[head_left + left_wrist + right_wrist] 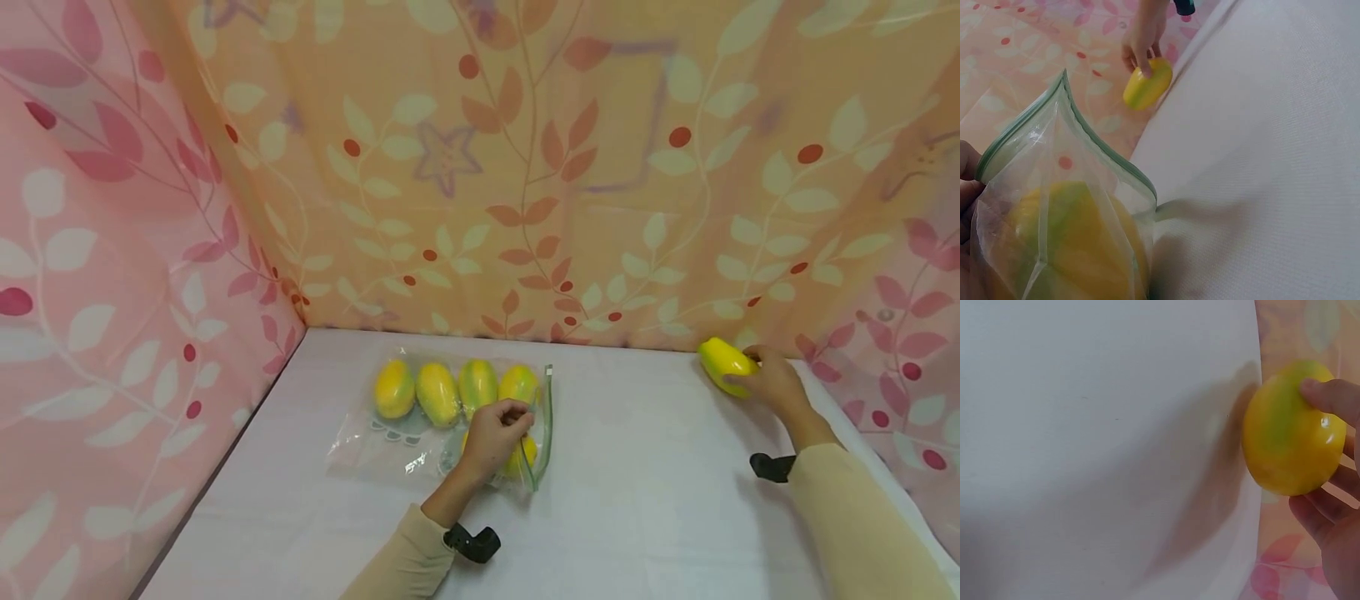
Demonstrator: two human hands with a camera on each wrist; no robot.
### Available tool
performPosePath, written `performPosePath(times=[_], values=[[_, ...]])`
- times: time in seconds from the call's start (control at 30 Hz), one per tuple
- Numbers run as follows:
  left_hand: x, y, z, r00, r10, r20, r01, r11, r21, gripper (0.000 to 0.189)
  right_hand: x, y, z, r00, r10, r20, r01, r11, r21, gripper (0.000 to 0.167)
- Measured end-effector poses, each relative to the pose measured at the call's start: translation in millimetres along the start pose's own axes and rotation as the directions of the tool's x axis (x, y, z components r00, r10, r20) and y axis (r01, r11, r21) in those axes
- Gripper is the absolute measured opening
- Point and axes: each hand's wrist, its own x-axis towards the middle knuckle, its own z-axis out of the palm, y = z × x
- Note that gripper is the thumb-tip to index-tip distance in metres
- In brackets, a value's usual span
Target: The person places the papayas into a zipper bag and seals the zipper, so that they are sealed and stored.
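Observation:
A clear zip bag (352, 454) with a green zip edge lies on the table, several yellow-green mangoes (437, 393) inside it. My left hand (493, 437) pinches the bag's rim near its front corner, partly covering a mango. In the left wrist view the bag's mouth (1110, 150) gapes, with one mango (1072, 237) showing through the plastic just behind it. Far to the right, my right hand (776, 385) grips another shiny mango (723, 367) near the table's back edge. The right wrist view shows thumb and fingers curled round this mango (1291, 434).
A white cloth covers the table (630, 483). Behind it hangs an orange leaf-patterned curtain (525, 167), with pink curtains (112, 250) at the left and right sides. A dark wrist mount (472, 543) sticks out by the left sleeve, another (771, 467) by the right.

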Motion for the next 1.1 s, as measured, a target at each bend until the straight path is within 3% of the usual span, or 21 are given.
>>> performPosePath(times=[0.6,1.1], values=[[0.3,-1.1,1.2,1.0,-0.007,0.001,0.007,1.0,-0.004,0.02,-28.6,0.2,14.7,0.998,-0.065,-0.001,0.065,0.998,-0.006,0.089],[1.0,-0.6,0.9,1.0,-0.001,-0.008,0.001,1.0,0.003,0.021,-53.3,-26.5,22.9,0.989,-0.15,0.003,0.15,0.989,-0.003,0.083]])
